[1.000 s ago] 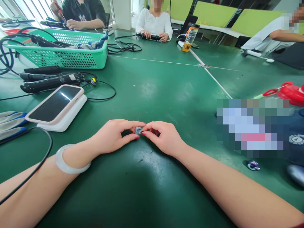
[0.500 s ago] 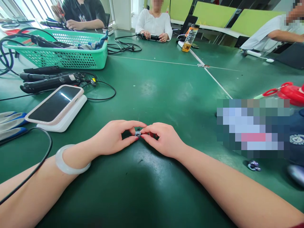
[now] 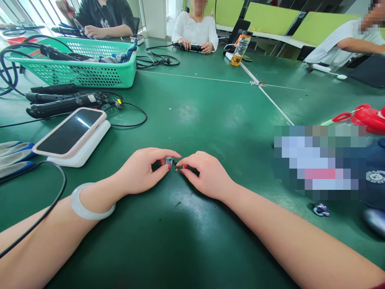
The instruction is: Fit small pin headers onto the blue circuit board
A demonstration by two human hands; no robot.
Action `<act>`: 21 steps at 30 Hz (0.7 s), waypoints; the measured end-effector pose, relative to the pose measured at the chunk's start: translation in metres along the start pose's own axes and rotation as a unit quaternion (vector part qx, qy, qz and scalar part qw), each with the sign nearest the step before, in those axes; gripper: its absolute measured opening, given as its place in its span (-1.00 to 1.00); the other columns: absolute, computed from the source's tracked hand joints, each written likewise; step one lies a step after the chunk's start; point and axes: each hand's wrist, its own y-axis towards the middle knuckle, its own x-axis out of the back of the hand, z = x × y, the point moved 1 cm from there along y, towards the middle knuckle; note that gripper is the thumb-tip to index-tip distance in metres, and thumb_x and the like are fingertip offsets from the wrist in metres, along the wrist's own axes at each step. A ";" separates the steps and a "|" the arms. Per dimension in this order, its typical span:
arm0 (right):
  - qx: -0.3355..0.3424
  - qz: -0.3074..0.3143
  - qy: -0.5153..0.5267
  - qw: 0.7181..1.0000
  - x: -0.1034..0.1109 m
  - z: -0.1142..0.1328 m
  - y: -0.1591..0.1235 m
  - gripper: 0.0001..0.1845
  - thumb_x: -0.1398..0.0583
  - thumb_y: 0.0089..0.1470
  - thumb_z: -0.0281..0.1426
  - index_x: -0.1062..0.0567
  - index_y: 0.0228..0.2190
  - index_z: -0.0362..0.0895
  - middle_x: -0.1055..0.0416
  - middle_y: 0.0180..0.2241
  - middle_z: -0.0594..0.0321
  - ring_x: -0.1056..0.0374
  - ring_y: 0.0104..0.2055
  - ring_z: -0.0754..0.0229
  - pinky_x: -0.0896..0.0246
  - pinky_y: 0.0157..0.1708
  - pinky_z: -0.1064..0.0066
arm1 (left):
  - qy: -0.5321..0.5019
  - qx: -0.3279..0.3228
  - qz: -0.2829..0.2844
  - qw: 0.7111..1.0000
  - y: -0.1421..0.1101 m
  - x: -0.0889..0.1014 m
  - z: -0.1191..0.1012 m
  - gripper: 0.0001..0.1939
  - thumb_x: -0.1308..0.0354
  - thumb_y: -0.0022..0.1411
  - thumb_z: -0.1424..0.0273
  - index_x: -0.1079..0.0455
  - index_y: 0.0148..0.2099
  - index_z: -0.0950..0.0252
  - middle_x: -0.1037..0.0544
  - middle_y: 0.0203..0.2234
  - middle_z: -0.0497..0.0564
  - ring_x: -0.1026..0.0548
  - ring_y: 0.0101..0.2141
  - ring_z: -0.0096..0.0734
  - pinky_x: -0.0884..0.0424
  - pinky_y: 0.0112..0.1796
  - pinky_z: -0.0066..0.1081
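Note:
My left hand (image 3: 141, 170) rests on the green table (image 3: 210, 120) and pinches a tiny blue-grey circuit piece (image 3: 169, 161) between thumb and forefinger. My right hand (image 3: 206, 172) lies just to its right, fingertips pinched on a very small dark bit (image 3: 177, 169) close to that piece. The two pieces sit a finger's width apart. A pale bangle (image 3: 87, 202) circles my left wrist.
A phone on a white stand (image 3: 72, 136) sits at left, with black tools (image 3: 60, 102), cables and a green basket (image 3: 78, 66) behind. Red scissors (image 3: 361, 116) and a small dark part (image 3: 321, 209) lie at right. Three other people sit across the table; a bottle (image 3: 240, 50) stands there.
Both hands held the small piece together earlier. Now they have drawn slightly apart, the left keeping the circuit piece, the right pinching a tiny bit beside it.

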 end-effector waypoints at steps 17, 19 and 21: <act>0.015 -0.023 -0.117 0.993 -0.006 0.000 0.003 -0.87 -0.21 0.14 -0.36 -0.58 -0.39 -0.04 -0.38 -0.10 0.20 -0.18 -0.06 0.10 -0.12 -0.06 0.20 | -0.011 0.091 -0.017 0.996 0.003 -0.003 0.002 -0.72 -0.07 0.19 0.25 -0.47 -0.09 0.17 -0.54 -0.44 -0.10 -0.46 -0.43 -0.43 -0.35 -0.36 -0.46; 0.021 -0.025 -0.124 0.992 -0.007 0.000 0.004 -0.85 -0.20 0.16 -0.36 -0.57 -0.41 -0.06 -0.38 -0.09 0.20 -0.18 -0.05 0.10 -0.11 -0.06 0.20 | -0.015 0.090 -0.014 0.996 0.004 -0.004 0.002 -0.71 -0.07 0.21 0.24 -0.46 -0.07 0.16 -0.56 -0.39 -0.08 -0.49 -0.38 -0.40 -0.37 -0.33 -0.45; 0.029 -0.024 -0.132 0.991 -0.009 0.000 0.005 -0.83 -0.18 0.18 -0.37 -0.56 -0.42 -0.07 -0.38 -0.08 0.19 -0.18 -0.04 0.10 -0.11 -0.05 0.20 | -0.019 0.089 -0.015 0.996 0.004 -0.005 0.003 -0.71 -0.06 0.22 0.25 -0.45 -0.05 0.15 -0.57 -0.34 -0.08 -0.50 -0.34 -0.38 -0.38 -0.29 -0.42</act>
